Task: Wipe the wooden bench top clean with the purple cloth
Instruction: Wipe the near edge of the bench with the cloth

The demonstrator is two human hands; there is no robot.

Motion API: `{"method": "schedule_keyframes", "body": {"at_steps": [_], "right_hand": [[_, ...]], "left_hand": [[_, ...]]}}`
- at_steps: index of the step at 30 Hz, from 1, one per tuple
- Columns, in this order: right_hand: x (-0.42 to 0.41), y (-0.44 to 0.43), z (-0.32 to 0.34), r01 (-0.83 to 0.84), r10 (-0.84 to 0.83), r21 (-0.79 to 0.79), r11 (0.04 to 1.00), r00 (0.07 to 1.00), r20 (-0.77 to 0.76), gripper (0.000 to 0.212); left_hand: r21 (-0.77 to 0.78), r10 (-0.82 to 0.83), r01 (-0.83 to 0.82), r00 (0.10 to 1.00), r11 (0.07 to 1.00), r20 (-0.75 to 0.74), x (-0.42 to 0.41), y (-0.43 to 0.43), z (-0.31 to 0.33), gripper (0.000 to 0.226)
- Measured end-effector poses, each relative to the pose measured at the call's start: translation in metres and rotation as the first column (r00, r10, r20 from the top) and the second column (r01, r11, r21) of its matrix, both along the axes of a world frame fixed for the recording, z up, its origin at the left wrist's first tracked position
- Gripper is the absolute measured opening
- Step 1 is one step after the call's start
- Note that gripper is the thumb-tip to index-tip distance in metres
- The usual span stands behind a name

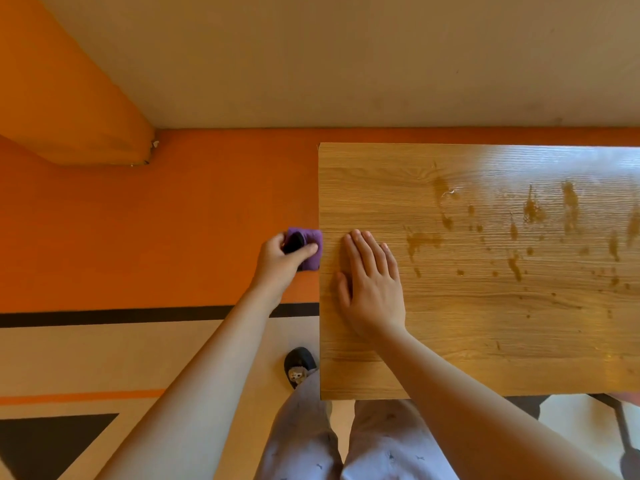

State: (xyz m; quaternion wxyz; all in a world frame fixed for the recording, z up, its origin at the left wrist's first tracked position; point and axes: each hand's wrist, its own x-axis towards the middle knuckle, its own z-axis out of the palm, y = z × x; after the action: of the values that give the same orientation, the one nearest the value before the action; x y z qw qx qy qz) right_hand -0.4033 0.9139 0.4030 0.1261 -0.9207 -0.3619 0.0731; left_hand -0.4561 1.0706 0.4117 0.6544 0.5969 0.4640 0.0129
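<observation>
The wooden bench top (485, 323) fills the right half of the head view, with its left end near the middle. Brown streaks and spots (519, 230) are spread over its centre and right part. My left hand (280, 261) is just off the bench's left edge, closed around the bunched purple cloth (310, 245), which touches that edge. My right hand (372, 285) lies flat, palm down, fingers spread a little, on the bench's left part, short of the stains.
Below and left is an orange floor (156, 230) with a black stripe and beige areas. An orange padded block (69, 98) stands at the far left against the beige wall. My foot in a dark slipper (298, 365) is by the bench's near-left corner.
</observation>
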Motion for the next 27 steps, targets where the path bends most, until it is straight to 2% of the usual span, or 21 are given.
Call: {"method": "schedule_keyframes", "body": {"at_steps": [3, 8, 11, 15, 18, 24, 27], "right_hand": [[0.0, -0.001, 0.0, 0.01, -0.01, 0.005, 1.0, 1.0, 0.003, 0.058], [0.0, -0.002, 0.0, 0.007, -0.007, 0.003, 1.0, 1.0, 0.003, 0.057], [-0.001, -0.001, 0.001, 0.007, -0.007, -0.005, 1.0, 1.0, 0.001, 0.058], [-0.002, -0.001, 0.002, 0.005, -0.005, -0.013, 1.0, 1.0, 0.004, 0.058], [-0.002, 0.0, 0.002, 0.005, -0.005, -0.018, 1.0, 1.0, 0.002, 0.058], [-0.001, 0.001, 0.001, 0.007, -0.007, -0.019, 1.0, 1.0, -0.003, 0.058], [0.0, 0.0, 0.0, 0.01, -0.01, -0.015, 1.0, 1.0, -0.005, 0.058]], "left_hand": [[0.034, 0.051, -0.052, 0.998, 0.998, 0.031, 0.045, 0.026, -0.006, 0.032], [0.098, 0.074, -0.08, 0.996, 0.992, 0.056, 0.094, 0.057, -0.01, 0.033], [0.125, 0.048, -0.054, 0.998, 0.991, 0.048, 0.084, 0.052, -0.009, 0.029], [0.135, -0.104, 0.104, 0.995, 0.985, -0.005, 0.044, 0.033, -0.006, 0.032], [0.158, -0.141, 0.14, 0.99, 0.977, -0.005, 0.035, 0.03, -0.008, 0.033], [0.197, 0.013, -0.026, 0.998, 0.98, 0.066, 0.086, 0.054, -0.013, 0.029], [0.225, 0.046, -0.064, 0.996, 0.972, 0.082, 0.12, 0.072, -0.015, 0.035]]}}
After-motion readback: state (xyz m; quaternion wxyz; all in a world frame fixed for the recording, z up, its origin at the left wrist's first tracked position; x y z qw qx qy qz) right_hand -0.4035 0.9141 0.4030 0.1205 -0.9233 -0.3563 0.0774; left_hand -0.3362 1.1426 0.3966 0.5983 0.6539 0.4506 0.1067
